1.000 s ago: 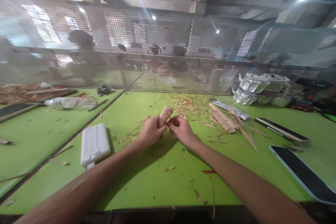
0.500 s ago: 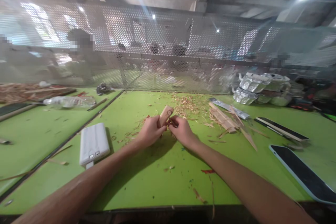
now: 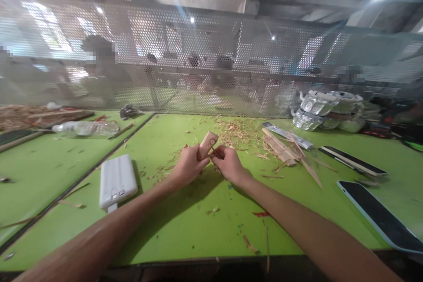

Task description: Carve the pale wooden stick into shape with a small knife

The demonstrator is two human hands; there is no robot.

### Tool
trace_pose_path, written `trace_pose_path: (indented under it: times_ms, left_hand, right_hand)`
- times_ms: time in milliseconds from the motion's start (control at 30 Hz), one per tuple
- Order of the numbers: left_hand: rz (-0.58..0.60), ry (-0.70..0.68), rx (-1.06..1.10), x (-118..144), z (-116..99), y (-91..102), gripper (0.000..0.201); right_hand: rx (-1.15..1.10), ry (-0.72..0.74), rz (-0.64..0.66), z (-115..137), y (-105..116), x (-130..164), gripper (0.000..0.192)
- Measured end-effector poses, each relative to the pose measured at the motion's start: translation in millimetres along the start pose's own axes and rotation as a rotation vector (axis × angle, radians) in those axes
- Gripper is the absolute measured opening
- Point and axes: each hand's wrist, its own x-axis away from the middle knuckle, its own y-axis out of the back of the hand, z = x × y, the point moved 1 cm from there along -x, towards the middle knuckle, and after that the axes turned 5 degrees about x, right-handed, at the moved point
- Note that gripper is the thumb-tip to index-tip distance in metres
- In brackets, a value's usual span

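A small pale wooden block [image 3: 208, 140] with a dark ring marked on its face leans up from my left hand [image 3: 189, 164], whose fingers are closed round its lower end. Close beside it, my right hand [image 3: 228, 164] is pinched on a thin dark sliver [image 3: 215, 153] that points at the block near the ring. Whether the sliver is a tool or a strip of wood is too small to tell. Wood shavings [image 3: 235, 132] lie scattered on the green table [image 3: 185, 233] behind and around both hands.
A white power bank [image 3: 118, 180] lies left, a plastic bottle [image 3: 87, 128] beyond it. To the right are bamboo strips [image 3: 280, 147], a steel ruler [image 3: 287, 134], a phone [image 3: 376, 213] and foil-covered pots [image 3: 325, 108]. A perforated metal screen [image 3: 198, 70] closes the back; people show blurred behind it.
The wooden block has turned slightly in my left hand, its ringed face showing a little more. The sliver in my right hand shows more plainly against it. Both hands stay nearly in place.
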Motion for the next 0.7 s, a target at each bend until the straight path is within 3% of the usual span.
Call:
trace_pose_path:
  times_ms: [367,567,700]
  left_hand:
    - [0.002,-0.017,0.013,1,-5,1.3,0.022]
    - [-0.019,0.018,0.122,-4,0,2.4,0.015]
    - [-0.02,0.014,0.132,-3,-1,2.6,0.01]
  right_hand:
    - [0.089,0.078,-0.089,3,-6,6,0.019]
    - [-0.12,-0.022,0.034,10,2,3,0.019]
    - [-0.153,-0.036,0.044,9,5,2,0.025]
